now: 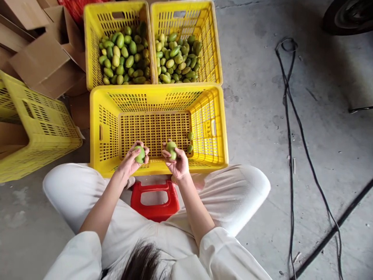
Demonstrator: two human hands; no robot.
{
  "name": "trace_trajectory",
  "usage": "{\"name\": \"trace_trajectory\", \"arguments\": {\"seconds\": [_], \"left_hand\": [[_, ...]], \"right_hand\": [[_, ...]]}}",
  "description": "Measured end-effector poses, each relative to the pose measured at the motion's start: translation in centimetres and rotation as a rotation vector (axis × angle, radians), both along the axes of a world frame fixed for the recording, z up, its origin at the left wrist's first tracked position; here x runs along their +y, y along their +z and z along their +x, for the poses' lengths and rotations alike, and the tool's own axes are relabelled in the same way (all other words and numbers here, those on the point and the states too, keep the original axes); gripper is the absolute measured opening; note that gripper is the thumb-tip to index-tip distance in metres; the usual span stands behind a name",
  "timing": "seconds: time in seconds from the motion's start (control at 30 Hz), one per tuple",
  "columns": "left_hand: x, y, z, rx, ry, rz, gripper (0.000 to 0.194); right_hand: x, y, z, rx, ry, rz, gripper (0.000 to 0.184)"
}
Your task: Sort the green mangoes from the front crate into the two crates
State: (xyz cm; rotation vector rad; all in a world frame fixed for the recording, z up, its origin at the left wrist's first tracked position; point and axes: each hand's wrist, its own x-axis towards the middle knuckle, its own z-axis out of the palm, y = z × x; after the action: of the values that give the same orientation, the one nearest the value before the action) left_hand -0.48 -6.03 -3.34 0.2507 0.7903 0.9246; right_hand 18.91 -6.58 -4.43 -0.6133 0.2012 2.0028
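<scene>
My left hand (pixel 132 158) is closed around a green oval fruit (pixel 140 154), above the near side of a yellow plastic crate (pixel 159 168). In my right hand (pixel 179 163) is another green fruit (pixel 171 150), gripped between thumb and fingers at about the same height. Two small green fruits (pixel 190 148) lie on the crate's slotted floor by its right wall. Beyond it stand a left yellow crate (pixel 89 50) and a right yellow crate (pixel 217 50), each holding many green and yellowish fruits of the same shape. The exact kind of fruit is unclear.
Cardboard boxes (pixel 43 62) are piled at the upper left, above another yellow crate (pixel 49 116). A red plastic stool (pixel 155 213) shows between my legs. On the concrete floor to the right lie a black cable (pixel 288 116) and a dark pole (pixel 335 231). A wheel (pixel 349 17) stands at the top right.
</scene>
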Motion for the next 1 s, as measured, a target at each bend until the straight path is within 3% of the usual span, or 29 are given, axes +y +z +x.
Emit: {"name": "trace_trajectory", "arguments": {"seconds": [0.1,0.2,0.4,0.6,0.73,0.83,1.0], "left_hand": [[0.0,0.0,0.5,0.004,-0.065,-0.03,0.032],[0.1,0.1,0.8,0.0,-0.036,-0.101,0.033],[0.2,0.4,0.6,-0.001,0.081,-0.156,0.029],[0.0,0.5,0.4,0.017,0.051,-0.073,0.036],[0.0,0.2,0.5,0.094,0.007,-0.069,0.031],[0.0,-0.1,0.8,0.07,0.029,-0.088,0.028],[0.2,0.4,0.7,0.014,0.125,-0.153,0.029]], "right_hand": [[-0.3,-0.7,-0.2,-0.043,0.134,0.064,0.022],[-0.2,-1.3,-0.6,-0.109,0.224,0.107,0.02],[0.3,-0.6,-0.6,-0.137,0.089,0.111,0.026],[-0.1,0.2,-0.1,-0.127,0.024,0.103,0.037],[-0.4,-0.8,-0.4,-0.16,0.156,0.165,0.02],[-0.3,-1.4,-0.8,-0.224,0.282,0.168,0.03],[0.1,-0.9,-1.0,-0.215,0.138,0.119,0.026]]}}
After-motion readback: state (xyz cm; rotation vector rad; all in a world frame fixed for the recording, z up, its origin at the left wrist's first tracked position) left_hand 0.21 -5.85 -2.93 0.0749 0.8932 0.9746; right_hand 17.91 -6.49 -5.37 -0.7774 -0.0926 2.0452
